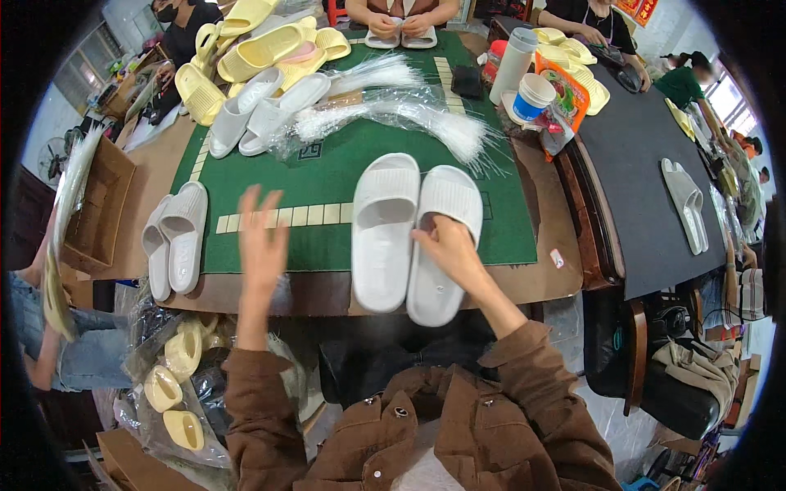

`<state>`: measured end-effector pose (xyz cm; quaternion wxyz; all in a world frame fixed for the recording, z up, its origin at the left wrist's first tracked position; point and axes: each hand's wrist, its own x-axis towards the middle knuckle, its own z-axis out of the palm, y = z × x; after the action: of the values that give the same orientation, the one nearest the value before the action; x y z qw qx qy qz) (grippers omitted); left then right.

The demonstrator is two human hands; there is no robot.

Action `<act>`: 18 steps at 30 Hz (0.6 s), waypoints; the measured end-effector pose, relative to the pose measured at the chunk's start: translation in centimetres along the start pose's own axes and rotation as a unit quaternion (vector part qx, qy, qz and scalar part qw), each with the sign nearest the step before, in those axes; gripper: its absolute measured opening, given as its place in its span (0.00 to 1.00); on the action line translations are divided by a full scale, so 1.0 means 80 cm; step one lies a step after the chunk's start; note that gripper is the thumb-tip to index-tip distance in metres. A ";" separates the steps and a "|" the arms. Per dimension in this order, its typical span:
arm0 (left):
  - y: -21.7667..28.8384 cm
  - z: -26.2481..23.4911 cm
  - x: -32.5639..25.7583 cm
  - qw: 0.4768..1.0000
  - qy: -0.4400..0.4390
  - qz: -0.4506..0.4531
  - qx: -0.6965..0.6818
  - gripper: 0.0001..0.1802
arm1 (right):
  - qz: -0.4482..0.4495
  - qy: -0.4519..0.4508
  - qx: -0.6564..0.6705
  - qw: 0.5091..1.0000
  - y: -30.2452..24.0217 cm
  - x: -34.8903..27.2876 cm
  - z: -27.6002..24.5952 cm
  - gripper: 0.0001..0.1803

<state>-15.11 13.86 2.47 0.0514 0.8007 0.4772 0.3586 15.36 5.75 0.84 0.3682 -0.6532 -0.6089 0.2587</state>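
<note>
My right hand (pixel 450 250) reaches into the opening of a light grey slide slipper (pixel 446 295), its fingers partly hidden under the ribbed strap and its thumb toward the inner edge. Side by side with it, touching, is the matching slipper (pixel 383 270); both toes point away from me, and their heels reach past the near table edge. My left hand (pixel 264 237) is over the near left of the green mat, fingers spread and slightly blurred, holding nothing. Farther left, another light grey pair (pixel 182 237) lies at the table edge, one slipper overlapping the other.
Clear bags of thin white plastic strands (pixel 393 119) lie across the green mat (pixel 319 180). Yellow slippers (pixel 262 53) are piled at the far left. A tumbler (pixel 516 61) and a white tub (pixel 532 94) stand at the right. Across the table, a person's hands (pixel 397 24) handle grey slippers.
</note>
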 end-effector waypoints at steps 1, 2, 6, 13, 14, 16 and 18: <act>0.041 0.016 0.004 0.998 -0.012 0.008 -0.054 0.22 | -0.027 0.002 0.007 1.000 0.000 0.001 0.006 0.15; 0.063 0.032 0.005 0.997 -0.023 0.028 -0.075 0.22 | -0.056 0.000 0.016 0.998 -0.001 0.001 0.012 0.15; 0.115 0.097 0.021 0.993 -0.050 0.092 -0.051 0.29 | -0.141 -0.011 0.078 0.987 0.009 -0.010 0.004 0.10; 0.164 0.129 0.000 0.995 -0.057 0.073 0.042 0.27 | 0.009 -0.156 0.323 0.933 -0.008 -0.036 -0.059 0.18; 0.165 0.127 -0.005 0.996 -0.054 0.064 0.016 0.26 | 0.012 -0.167 0.386 0.907 -0.024 -0.035 -0.066 0.19; 0.163 0.118 -0.008 0.997 -0.044 0.048 -0.029 0.25 | -0.010 -0.138 0.441 0.886 -0.056 -0.030 -0.079 0.22; 0.173 0.097 -0.007 0.987 -0.026 0.030 -0.154 0.22 | -0.021 -0.083 0.466 0.881 -0.078 -0.026 -0.095 0.24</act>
<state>-0.34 7.98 2.33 0.1751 0.8063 0.3905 0.4082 17.29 2.41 10.08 0.5834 -0.3692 -0.4602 0.5582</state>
